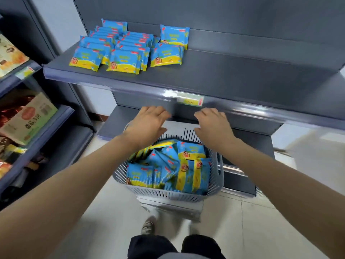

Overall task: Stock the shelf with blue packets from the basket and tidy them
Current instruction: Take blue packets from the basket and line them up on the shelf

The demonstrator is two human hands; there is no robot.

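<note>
Head view, empty hands [147,126] above basket [168,195]

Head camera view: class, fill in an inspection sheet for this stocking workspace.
Surface: grey shelf, right part bare.
Job's things: blue packets in rows on the shelf's left; more blue packets loose in the grey basket.
Clutter: nothing seen.
Hands: left hand and right hand open, empty, above the basket.
Cables: nothing seen.
Surroundings: neighbouring shelves of boxed goods at left, price tag, tiled floor.
</note>
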